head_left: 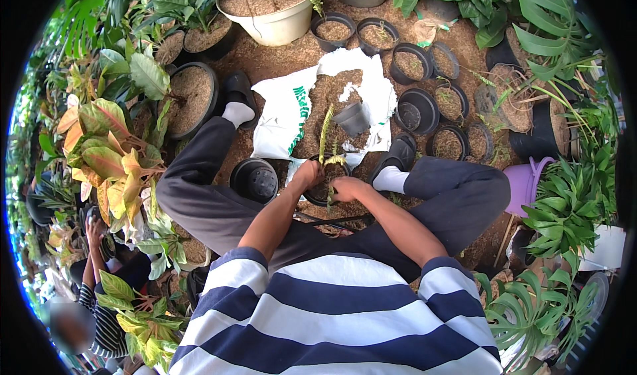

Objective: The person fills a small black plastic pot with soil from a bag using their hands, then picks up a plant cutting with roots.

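A small black pot [320,193] with soil stands between my legs. Rising from it is a slim upright plant cutting [325,131] with a yellow-green, fern-like stem. My left hand [308,175] is closed at the base of that stem, on the pot's left side. Over the right side of the rim, my right hand [349,189] is curled, its fingertips down at the soil; what they pinch, if anything, is hidden. Ahead lies a torn white sack [275,116] spilling brown growing mix, with a small grey pot [352,119] tilted in it.
An empty black pot [255,181] stands by my left knee. Several soil-filled black pots [411,63] cluster at the far right, beside another empty pot [417,111]. A white planter [275,27] is at the back. Leafy plants [109,136] crowd both sides; another person [109,322] sits at far left.
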Tool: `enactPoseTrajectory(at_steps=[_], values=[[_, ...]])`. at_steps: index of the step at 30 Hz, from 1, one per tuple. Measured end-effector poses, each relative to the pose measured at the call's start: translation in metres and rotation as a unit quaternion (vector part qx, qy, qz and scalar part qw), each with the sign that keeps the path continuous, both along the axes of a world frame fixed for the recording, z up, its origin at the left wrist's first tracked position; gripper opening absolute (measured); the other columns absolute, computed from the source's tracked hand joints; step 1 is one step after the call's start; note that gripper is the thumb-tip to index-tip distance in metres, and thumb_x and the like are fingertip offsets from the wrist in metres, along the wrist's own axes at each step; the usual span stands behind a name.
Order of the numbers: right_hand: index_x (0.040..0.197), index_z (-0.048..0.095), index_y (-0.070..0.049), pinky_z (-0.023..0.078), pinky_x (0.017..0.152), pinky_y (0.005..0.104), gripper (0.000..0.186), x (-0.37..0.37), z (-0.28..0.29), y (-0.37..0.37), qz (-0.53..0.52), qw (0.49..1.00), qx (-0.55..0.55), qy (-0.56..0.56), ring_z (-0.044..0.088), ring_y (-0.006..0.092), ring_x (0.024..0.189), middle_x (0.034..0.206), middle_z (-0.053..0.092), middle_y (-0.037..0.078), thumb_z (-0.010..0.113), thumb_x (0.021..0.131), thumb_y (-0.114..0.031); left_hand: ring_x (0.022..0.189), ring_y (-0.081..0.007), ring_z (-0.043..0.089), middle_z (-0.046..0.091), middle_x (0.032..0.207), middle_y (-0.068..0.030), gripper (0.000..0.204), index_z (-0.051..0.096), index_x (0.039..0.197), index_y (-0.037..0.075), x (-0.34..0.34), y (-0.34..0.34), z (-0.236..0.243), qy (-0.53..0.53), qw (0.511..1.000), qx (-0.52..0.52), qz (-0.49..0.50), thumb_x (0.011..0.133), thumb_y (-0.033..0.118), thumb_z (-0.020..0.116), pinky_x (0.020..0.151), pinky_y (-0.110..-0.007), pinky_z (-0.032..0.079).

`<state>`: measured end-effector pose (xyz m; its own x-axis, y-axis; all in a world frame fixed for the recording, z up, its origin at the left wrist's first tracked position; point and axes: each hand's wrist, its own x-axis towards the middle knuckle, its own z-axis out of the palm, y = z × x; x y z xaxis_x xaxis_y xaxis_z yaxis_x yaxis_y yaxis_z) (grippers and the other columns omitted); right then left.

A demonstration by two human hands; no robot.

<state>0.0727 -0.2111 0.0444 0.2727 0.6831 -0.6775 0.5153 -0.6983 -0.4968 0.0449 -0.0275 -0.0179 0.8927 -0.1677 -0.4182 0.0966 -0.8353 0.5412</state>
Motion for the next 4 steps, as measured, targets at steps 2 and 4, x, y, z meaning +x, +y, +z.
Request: enactPoseTrajectory(at_steps=[2,4], values=[[0.103,0.067,-0.003,0.050,0.088,0.0412,0.038,0.007,-0.005,-0.006,-0.059,0.991,0.106,-0.050,0.063,0.0344,0.102,0.108,0.066,0.018,0.067,0.081,-0.033,0.071,-0.0356,0.065,0.065,0.073,-0.0186,0.015,0.069,0.074,0.007,0.001,-0.002,-0.002,-0.008,0.998,-0.001,0.060,0.069,0.021,0.071,0.066,-0.039,0.053],[0.104,0.067,-0.003,0.049,0.092,0.0414,0.039,0.019,-0.006,-0.006,-0.202,0.973,0.109,0.000,0.062,0.0319,0.106,0.108,0.066,0.019,0.069,0.079,-0.033,0.080,-0.0320,0.068,0.068,0.076,-0.0183,0.016,0.071,0.078,0.008,0.002,0.009,0.004,0.000,0.992,-0.114,0.054,0.072,0.022,0.070,0.070,-0.040,0.055]])
